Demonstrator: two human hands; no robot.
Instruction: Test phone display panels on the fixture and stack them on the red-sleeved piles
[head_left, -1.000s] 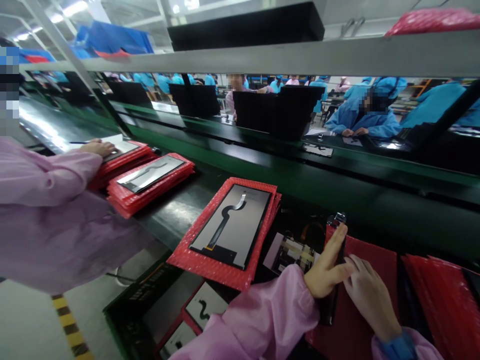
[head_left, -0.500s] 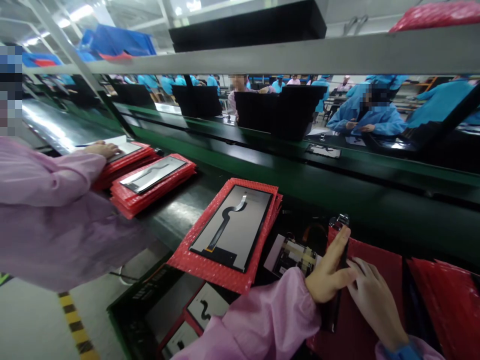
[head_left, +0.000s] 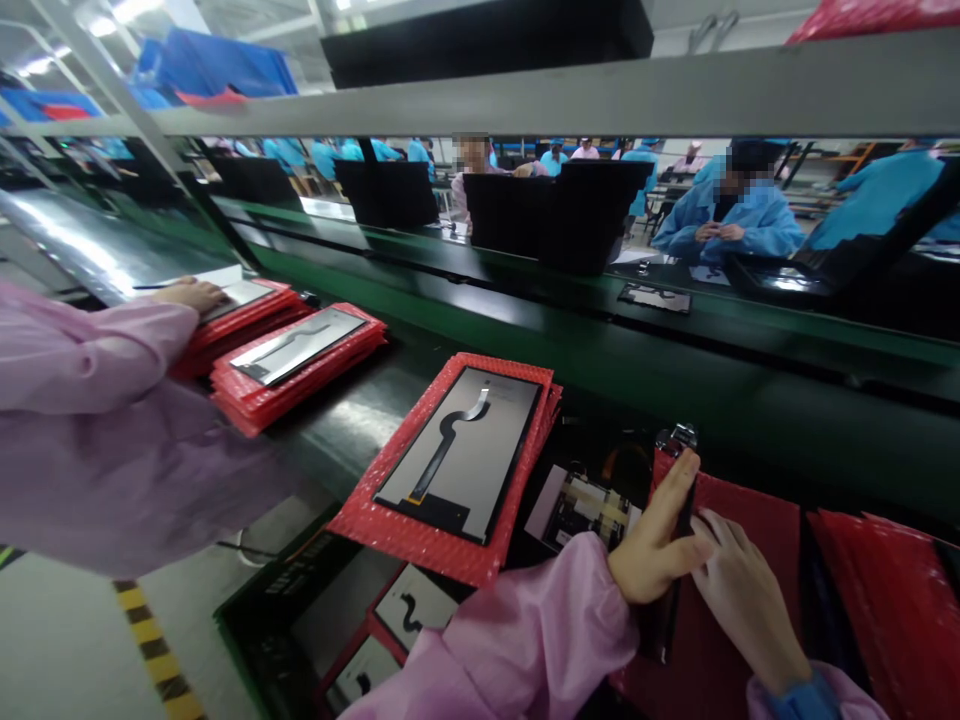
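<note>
My pink-sleeved left hand [head_left: 660, 540] lies over a dark, narrow strip [head_left: 666, 630] that runs along a red sheet [head_left: 757, 520] at the counter [head_left: 360, 420], fingers stretched out and close together, thumb standing off toward my right hand [head_left: 750, 595]. From my distant seat I cannot tell whether the left grips the strip or only rests against it. The right, with a blue cuff [head_left: 810, 698] at its wrist, angles in from the other side over the red sheet, its fingertips beside the left thumb; they are partly hidden, and I cannot tell whether they pinch anything. A shiny metal piece [head_left: 681, 437] sits just beyond my left fingertips, at the strip's far end.

Near my left wrist lies a taped electronic assembly [head_left: 592, 510]. Farther left, a display panel [head_left: 502, 430] with a curved ribbon cable [head_left: 429, 470] tops a stack of red bubble-wrap pouches [head_left: 390, 520]; past it, a second panel [head_left: 322, 340] rests on another stack, near a co-worker's hand [head_left: 193, 293]. A dark box [head_left: 300, 560], lower down, holds more panels [head_left: 412, 605]. On my right, other red pouches [head_left: 885, 580] overlap. Across the line, a person in blue [head_left: 769, 220] holds both hands close together.
</note>
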